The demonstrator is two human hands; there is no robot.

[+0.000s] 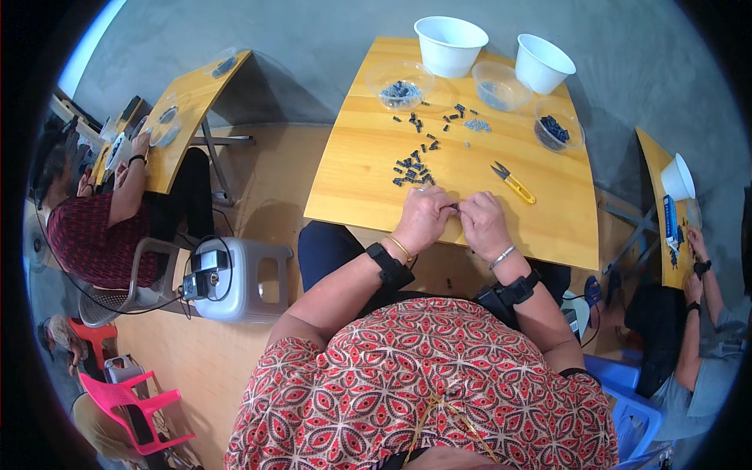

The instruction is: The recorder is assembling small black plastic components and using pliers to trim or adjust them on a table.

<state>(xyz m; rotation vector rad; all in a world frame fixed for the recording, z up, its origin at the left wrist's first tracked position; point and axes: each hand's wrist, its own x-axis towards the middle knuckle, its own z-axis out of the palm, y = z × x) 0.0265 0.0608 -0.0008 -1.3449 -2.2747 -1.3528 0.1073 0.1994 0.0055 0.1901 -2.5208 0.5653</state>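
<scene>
At the near edge of the wooden table, my left hand and my right hand are closed and meet at the fingertips. Between them they pinch a small dark part, mostly covered by the fingers. Just beyond my left hand lies a loose pile of small black cylindrical parts, with more scattered farther up the table. A little heap of small grey pieces lies past them. Yellow-handled thread snips rest beyond my right hand, their blades pointing away to the left.
Along the far side stand two white tubs and clear bowls holding grey pieces and black parts. A grey stool with devices and cables is at my left. People work at tables on both sides.
</scene>
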